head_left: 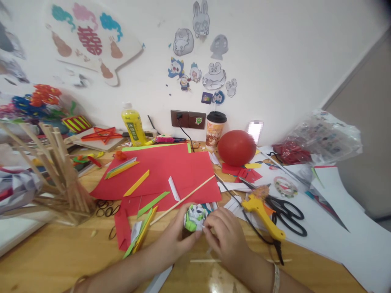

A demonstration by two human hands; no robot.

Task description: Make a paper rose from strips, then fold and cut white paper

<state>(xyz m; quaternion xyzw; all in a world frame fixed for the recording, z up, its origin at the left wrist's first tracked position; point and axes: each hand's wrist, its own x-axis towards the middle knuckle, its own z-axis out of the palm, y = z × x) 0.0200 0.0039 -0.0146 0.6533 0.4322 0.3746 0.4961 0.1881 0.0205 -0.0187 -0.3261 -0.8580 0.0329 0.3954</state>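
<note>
Left hand (179, 234) grips paper ball (194, 217), right hand (227, 232) pinches its right edge; keep left grip light, avoid crushing folds

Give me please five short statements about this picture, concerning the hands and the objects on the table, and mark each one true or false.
1. The left hand holds a green-and-white piece. True.
2. The black-handled scissors are in the right hand. False: they lie on the table's right side, apart from both hands.
3. The yellow glue gun lies to the right of the right hand. True.
4. The round red object is left of the lidded cup. False: it is on the right of the cup.
5. The yellow bottle stands left of the cup. True.
</note>
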